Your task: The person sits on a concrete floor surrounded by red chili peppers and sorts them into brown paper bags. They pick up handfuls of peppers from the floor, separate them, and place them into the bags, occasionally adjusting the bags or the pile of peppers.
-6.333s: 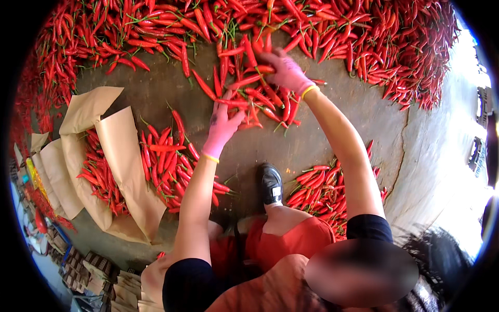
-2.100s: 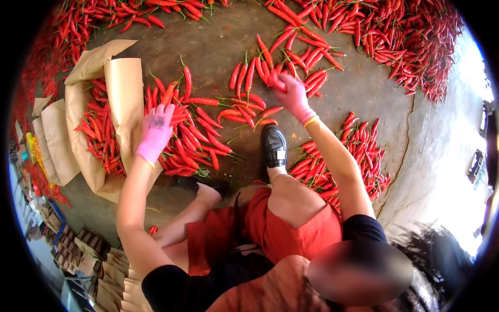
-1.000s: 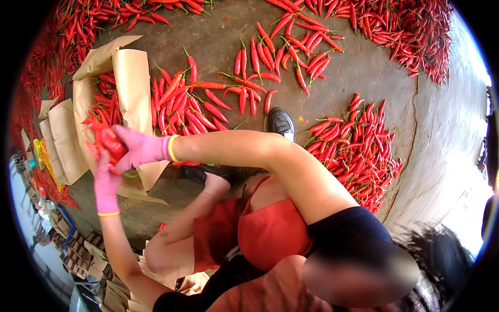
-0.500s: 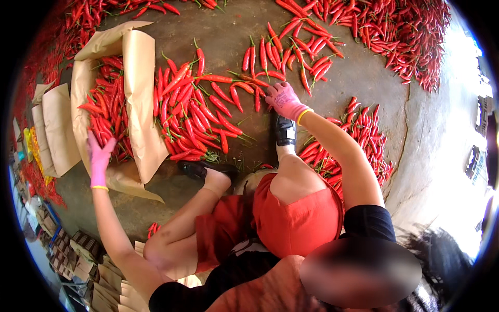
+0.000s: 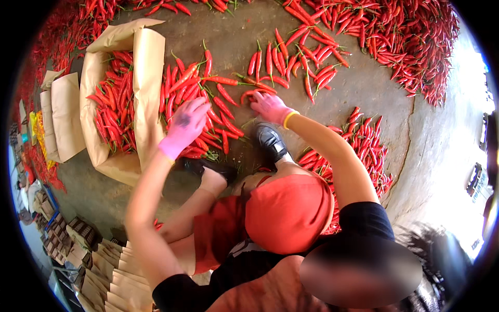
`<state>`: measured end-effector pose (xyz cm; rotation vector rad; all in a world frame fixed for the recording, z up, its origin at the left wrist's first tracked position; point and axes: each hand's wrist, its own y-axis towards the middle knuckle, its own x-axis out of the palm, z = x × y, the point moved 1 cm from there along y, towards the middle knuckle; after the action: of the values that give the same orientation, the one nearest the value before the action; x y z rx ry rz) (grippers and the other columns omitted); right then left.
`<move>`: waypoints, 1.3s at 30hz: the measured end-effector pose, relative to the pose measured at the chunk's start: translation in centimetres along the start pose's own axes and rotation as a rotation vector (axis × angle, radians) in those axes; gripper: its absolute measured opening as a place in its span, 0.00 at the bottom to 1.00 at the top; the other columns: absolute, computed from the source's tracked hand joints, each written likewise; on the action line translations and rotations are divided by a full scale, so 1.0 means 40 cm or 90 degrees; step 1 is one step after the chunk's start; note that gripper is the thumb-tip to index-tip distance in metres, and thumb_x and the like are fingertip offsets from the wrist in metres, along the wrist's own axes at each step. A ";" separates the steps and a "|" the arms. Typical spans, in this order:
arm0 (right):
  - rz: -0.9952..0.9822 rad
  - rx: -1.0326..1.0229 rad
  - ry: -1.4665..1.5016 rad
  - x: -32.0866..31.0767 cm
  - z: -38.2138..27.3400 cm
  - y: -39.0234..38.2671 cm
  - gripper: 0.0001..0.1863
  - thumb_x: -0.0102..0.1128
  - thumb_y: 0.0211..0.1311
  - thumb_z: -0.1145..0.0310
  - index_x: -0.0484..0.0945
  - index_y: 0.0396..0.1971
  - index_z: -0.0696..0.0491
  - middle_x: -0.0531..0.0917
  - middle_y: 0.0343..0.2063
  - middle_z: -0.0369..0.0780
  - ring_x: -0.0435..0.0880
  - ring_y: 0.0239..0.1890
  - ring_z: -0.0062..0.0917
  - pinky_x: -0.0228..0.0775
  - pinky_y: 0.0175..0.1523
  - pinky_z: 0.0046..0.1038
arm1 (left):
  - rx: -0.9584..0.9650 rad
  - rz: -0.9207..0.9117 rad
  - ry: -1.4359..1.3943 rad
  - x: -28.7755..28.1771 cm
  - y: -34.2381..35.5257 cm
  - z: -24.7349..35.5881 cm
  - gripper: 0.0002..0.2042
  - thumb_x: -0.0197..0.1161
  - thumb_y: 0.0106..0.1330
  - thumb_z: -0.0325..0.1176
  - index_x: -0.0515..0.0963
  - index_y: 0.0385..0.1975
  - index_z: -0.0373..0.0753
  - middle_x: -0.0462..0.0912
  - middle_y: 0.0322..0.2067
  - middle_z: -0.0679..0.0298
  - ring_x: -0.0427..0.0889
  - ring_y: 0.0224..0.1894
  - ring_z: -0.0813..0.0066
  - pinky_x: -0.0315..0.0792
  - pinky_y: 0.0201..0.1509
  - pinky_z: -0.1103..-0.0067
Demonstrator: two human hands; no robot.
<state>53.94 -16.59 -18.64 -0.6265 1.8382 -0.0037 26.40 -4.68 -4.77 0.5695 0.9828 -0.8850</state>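
Note:
My left hand (image 5: 187,125), in a pink glove with a dark smudge on its back, is over the loose pile of red chili peppers (image 5: 228,125) between the bag and my shoes. Its fingers stretch out toward the far right, open, and the chilies under the palm are hidden. In the matching glove, my right hand (image 5: 271,107) is low over the floor at the pile's right edge. Its fingers curl against a red chili pepper (image 5: 249,95). To the left, an open brown paper bag (image 5: 149,78) lies with many chilies (image 5: 115,104) inside.
Another brown paper bag (image 5: 67,119) stands at the far left. Chilies lie scattered (image 5: 280,57) beyond my right hand, and a big heap (image 5: 410,47) fills the far right. A smaller heap (image 5: 366,151) is beside my right knee. Folded paper bags (image 5: 127,281) are stacked at the near left.
My left hand has left the paper bag's chilies and moved right, over the loose pile. My right hand has shifted slightly left and nearer. The view has shifted a little.

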 end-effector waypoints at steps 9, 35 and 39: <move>-0.125 0.236 0.115 -0.022 0.082 -0.338 0.18 0.61 0.59 0.62 0.75 0.50 0.47 0.75 0.49 0.44 0.82 0.46 0.40 0.78 0.48 0.41 | -0.014 -0.155 0.327 0.306 0.131 -0.072 0.04 0.58 0.60 0.35 0.79 0.32 0.48 0.78 0.35 0.66 0.79 0.43 0.65 0.72 0.45 0.65; 0.092 0.502 0.160 -0.190 0.209 0.158 0.19 0.67 0.52 0.54 0.82 0.39 0.52 0.85 0.39 0.45 0.85 0.45 0.39 0.77 0.48 0.40 | -0.088 0.064 -0.075 0.252 0.233 0.034 0.12 0.68 0.53 0.34 0.80 0.38 0.46 0.79 0.38 0.64 0.81 0.39 0.63 0.73 0.39 0.71; 0.123 0.427 0.380 -0.150 0.246 0.118 0.20 0.69 0.48 0.54 0.85 0.34 0.55 0.87 0.33 0.47 0.87 0.38 0.40 0.77 0.43 0.39 | -0.626 0.254 -0.761 0.151 0.205 -0.040 0.07 0.61 0.58 0.29 0.79 0.35 0.39 0.81 0.34 0.63 0.80 0.35 0.75 0.73 0.38 0.78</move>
<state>62.01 -7.08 -18.36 0.0442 2.2792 -0.7144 34.17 -1.34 -10.65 -0.5822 0.0873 -0.1814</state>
